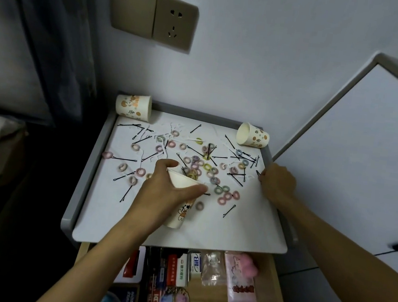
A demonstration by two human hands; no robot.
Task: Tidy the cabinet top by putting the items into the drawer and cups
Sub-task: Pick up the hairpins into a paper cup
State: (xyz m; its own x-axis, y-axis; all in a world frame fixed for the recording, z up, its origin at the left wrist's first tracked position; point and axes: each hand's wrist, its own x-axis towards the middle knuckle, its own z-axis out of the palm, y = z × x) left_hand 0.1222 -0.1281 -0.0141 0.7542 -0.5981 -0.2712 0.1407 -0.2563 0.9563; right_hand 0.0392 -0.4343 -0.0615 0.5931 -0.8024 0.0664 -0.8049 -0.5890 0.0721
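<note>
Left hand grips a tilted paper cup above the cabinet top. Right hand is curled over bobby pins near the right edge. Hair ties, pins and two tipped cups surround them; the drawer is open.

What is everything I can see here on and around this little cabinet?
Paper cups: three, white with cartoon prints; one held, two tipped at the back corners.
Hair ties: many, pastel, scattered on the top.
Bobby pins: many, black, scattered.
Cabinet top: white, grey rim.
Drawer: open, wooden, holding packets and boxes.
Wall socket: one, bronze.
Left hand: gripping a cup.
Right hand: at the right edge.
</note>
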